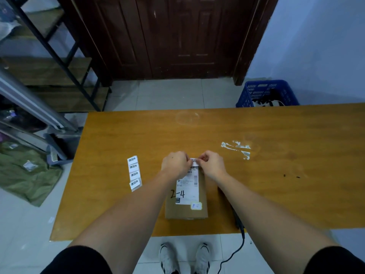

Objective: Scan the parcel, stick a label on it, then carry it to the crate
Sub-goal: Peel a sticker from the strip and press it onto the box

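Brown cardboard parcel [186, 196], white shipping label marked "2-4"; left hand [174, 163] and right hand [212, 163] pinch a small sticker [194, 161] over its far end.

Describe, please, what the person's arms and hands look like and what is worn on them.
Both forearms are bare from sleeve to wrist. Short black sleeves cover the upper arms, the left sleeve and right sleeve alike. The left hand and right hand wear no gloves, and no watch, ring or band shows.

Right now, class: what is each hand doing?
Left hand: closed, pinching the small label.
Right hand: closed, pinching the same label's other end, above the parcel.
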A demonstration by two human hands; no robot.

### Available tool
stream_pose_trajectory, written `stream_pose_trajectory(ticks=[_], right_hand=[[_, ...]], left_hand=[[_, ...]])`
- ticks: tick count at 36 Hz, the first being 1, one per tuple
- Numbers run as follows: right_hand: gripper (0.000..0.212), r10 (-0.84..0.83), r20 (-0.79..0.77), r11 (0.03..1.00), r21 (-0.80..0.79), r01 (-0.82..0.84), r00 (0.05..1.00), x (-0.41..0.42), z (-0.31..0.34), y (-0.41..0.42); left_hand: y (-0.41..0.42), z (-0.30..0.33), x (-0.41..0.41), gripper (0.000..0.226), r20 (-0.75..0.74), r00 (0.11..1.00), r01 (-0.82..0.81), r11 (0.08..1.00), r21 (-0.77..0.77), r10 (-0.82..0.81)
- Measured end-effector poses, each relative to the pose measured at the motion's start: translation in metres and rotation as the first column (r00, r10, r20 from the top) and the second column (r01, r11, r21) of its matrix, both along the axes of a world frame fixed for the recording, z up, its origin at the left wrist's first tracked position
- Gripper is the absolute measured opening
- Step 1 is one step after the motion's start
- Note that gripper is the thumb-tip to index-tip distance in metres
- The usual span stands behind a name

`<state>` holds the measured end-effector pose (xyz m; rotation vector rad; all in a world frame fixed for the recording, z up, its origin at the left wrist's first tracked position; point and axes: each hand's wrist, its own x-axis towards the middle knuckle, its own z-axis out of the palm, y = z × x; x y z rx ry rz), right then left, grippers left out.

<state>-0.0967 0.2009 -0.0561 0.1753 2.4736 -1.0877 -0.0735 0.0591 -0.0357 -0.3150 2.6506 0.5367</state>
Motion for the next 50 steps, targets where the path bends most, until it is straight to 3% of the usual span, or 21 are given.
stream_pose_trajectory(ticks=[9, 18, 25, 33, 41, 50], right_hand=[[0.009, 0.044, 0.0, 0.998, 0.033, -0.044, 0.999, -0.002, 0.001, 0.0], [0.025, 0.002, -0.028, 1.0, -0.001, -0.002, 1.0, 0.002, -0.009, -0.003], [0.014, -0.029, -0.019, 0.999, -0.017, 0.028, 0.999, 0.002, -0.015, -0.006], [0.004, 0.031, -0.093, 0.999, 0.043, -0.027, 0.995, 0.007, -0.017, -0.006], [0.037, 0.149, -0.08, 0.988, 0.052, -0.145, 0.986, 0.017, -0.016, 0.007], [0.036, 0.144, -0.124, 0.99, 0.032, -0.141, 0.982, 0.021, -0.024, 0.011]], left_hand=[[0.004, -0.006, 0.001, 0.023, -0.059, 0.997, 0.04, 0.996, -0.078, -0.044], [-0.003, -0.017, -0.005, 0.027, -0.039, 0.998, -0.047, 0.998, 0.05, 0.049], [0.003, -0.028, -0.001, 0.019, -0.177, 0.977, -0.114, 0.993, 0.036, 0.118], [-0.002, -0.024, 0.004, 0.019, -0.179, 0.981, -0.065, 0.994, 0.083, 0.079], [-0.008, -0.017, 0.014, 0.031, -0.162, 0.987, 0.039, 0.995, 0.094, -0.024], [-0.003, -0.021, 0.022, 0.034, -0.204, 0.978, 0.041, 0.999, 0.012, -0.038]])
